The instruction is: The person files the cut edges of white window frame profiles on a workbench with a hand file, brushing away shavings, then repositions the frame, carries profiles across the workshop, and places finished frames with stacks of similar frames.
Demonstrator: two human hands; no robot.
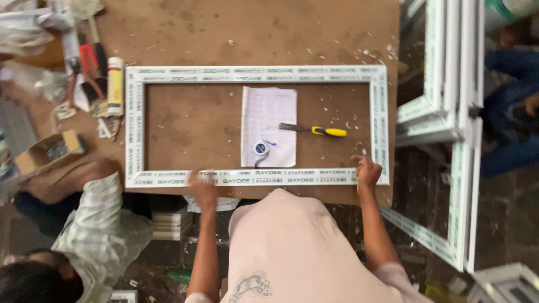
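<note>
Your white plastic window frame (257, 177), rectangular with film-wrapped glossy profiles, lies flat on the scuffed brown board table (252, 33), long axis left-right. Your left hand (203, 188) is blurred on the near rail, grip unclear. Your right hand (368, 171) is closed on the rail near the right corner. Inside the frame: paper sheet (269, 120), tape measure (261, 148), yellow-handled chisel (314, 130) pointing left.

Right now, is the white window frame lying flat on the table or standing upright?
Lying flat: all four sides of the white frame rest on the brown table.
</note>
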